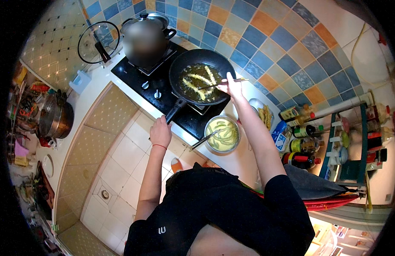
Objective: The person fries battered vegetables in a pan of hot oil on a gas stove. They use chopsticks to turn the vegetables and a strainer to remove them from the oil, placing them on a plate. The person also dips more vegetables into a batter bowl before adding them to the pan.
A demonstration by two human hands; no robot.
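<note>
My left hand [160,131] grips the long black handle [175,112] of a deep frying pan [180,68] on the right side of the hob. My right hand [231,87] holds a pair of chopsticks [213,85], their tips down in the pan. Several battered strips [200,77] lie in bubbling oil there. On the counter below my right forearm, a metal bowl [238,136] contains pale yellow batter [223,145] with green strips in it. A second pair of chopsticks [200,143] leans over its rim. Fried pieces [265,116] rest on a metal dish, partly hidden by my forearm.
A lidded pot [144,43], blurred, stands on the hob's left burner. Beside it a glass lid [98,41] leans upright. Two control knobs [157,94] face me on the black glass hob [130,76]. Sauce bottles [303,131] and a rack [328,144] line the right side.
</note>
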